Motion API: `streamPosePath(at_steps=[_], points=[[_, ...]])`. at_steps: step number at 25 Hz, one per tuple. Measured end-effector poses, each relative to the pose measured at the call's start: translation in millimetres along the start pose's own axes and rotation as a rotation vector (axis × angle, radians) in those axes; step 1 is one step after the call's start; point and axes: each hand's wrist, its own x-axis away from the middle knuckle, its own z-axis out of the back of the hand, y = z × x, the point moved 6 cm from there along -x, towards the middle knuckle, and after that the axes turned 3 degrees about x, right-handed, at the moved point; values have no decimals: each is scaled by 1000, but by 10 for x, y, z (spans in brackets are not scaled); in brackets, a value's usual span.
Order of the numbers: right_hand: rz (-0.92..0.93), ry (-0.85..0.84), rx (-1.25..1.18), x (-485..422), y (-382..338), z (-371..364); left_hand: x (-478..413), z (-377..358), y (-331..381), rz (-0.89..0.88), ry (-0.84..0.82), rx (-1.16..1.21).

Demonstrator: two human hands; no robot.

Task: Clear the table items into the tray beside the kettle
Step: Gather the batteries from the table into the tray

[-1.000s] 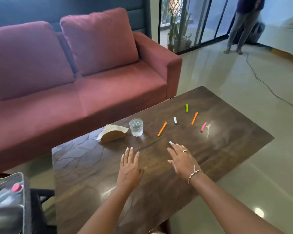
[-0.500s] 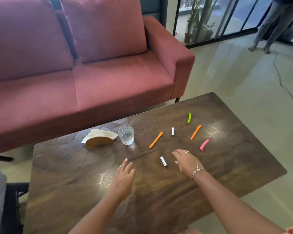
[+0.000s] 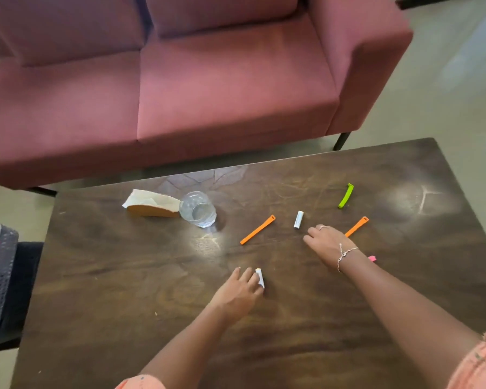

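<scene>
On the dark wooden coffee table (image 3: 118, 290), the left hand (image 3: 237, 293) has reached the short white tube (image 3: 260, 277), which lay untouched between the hands a moment ago. It now seems to pinch the tube between thumb and forefinger, low on the wood. The right hand (image 3: 327, 244), fingers loosely bent and holding nothing, has moved up beside a second white tube (image 3: 298, 219). The first pickup looks underway. The dark perforated tray (image 3: 0, 290) sits off the table's left end.

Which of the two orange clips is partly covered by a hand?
The right orange clip: its near end disappears behind the right hand. The left orange clip lies fully in view.
</scene>
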Motion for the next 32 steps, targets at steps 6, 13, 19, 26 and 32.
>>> streamPosePath(at_steps=[6,13,19,26,32], points=[[208,262,144,-383,88,53,-532,-35,29,4,-19,-24],[227,270,125,-672,149,-151,-703,-223,9,17,-46,-32],[181,325,117,-667,186,-58,-619,-293,-72,139,-37,193],[85,611,-151,-18,-81,358,84,-280,-118,694,166,815],[59,721,-290,487,-838,732,1056,-209,-184,778,559,1075]])
